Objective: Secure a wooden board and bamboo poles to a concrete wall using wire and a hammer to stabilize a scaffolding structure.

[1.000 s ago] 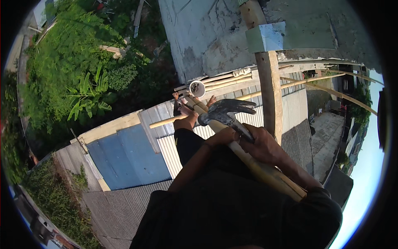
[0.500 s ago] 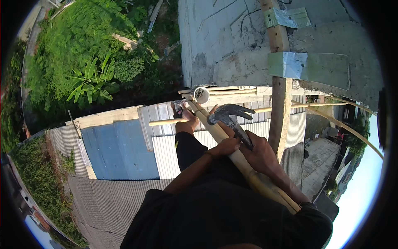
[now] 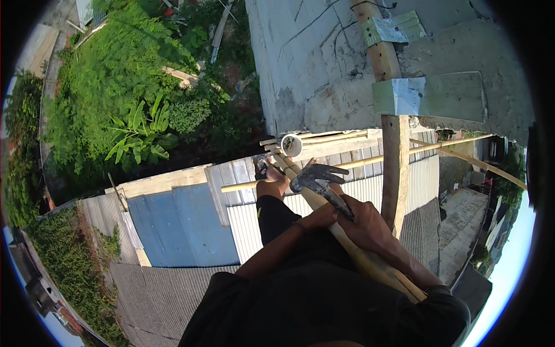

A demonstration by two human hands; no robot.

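My right hand (image 3: 370, 226) grips the handle of a dark claw hammer (image 3: 319, 177), whose head points up and to the left over a bamboo pole (image 3: 370, 263). Beside it, my left hand (image 3: 319, 218) is closed around that same pole, just below the hammer's head. The pole runs from my lap up to a white pipe end (image 3: 291, 144). My bare foot (image 3: 272, 184), below a black trouser leg, rests on the poles near the pipe.
An upright wooden post (image 3: 396, 168) stands just right of my hands against a rough concrete wall (image 3: 324, 63) with pale metal brackets (image 3: 428, 95). Far below lie corrugated roofs (image 3: 179, 225), thin bamboo rails (image 3: 370, 162) and green bushes (image 3: 115, 98).
The view has tilted, so the concrete wall and brackets sit lower in the picture. Both hands keep their hold on the hammer and the pole, almost unmoved.
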